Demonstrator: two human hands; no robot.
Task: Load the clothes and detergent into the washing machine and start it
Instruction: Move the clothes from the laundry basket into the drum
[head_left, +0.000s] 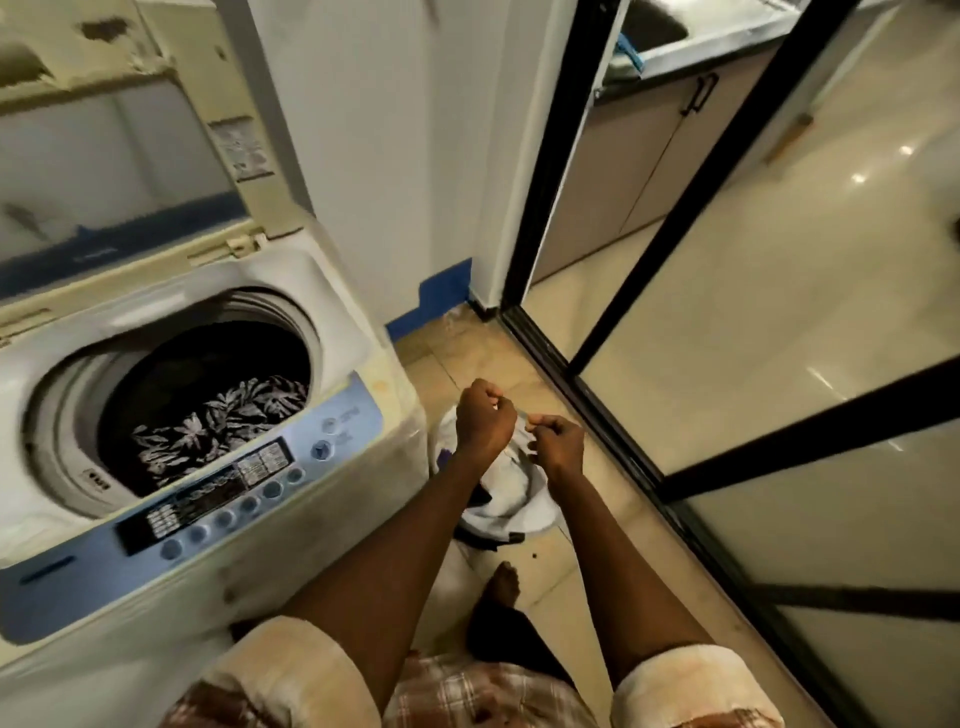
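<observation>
Both hands, left hand (485, 415) and right hand (556, 441), pinch a white cloth garment (511, 483); the worn white top-loading washing machine (171, 415) is partly loaded, detergent and start pending.

— What lay beyond the laundry corner?
— A sliding glass door (779, 322) with a black frame ran from far to near on the right, its track on the tiled floor (498, 364).
— And through it?
— A glossy pale floor, plus a cabinet (613, 171) with a dark handle at the far side, under a steel desk (711, 41) where a blue-edged cloth (626, 60) sat.
— Anything by the wall?
— A white wall (363, 130) with a blue skirting strip (436, 301) at its base, far of the tiles.
</observation>
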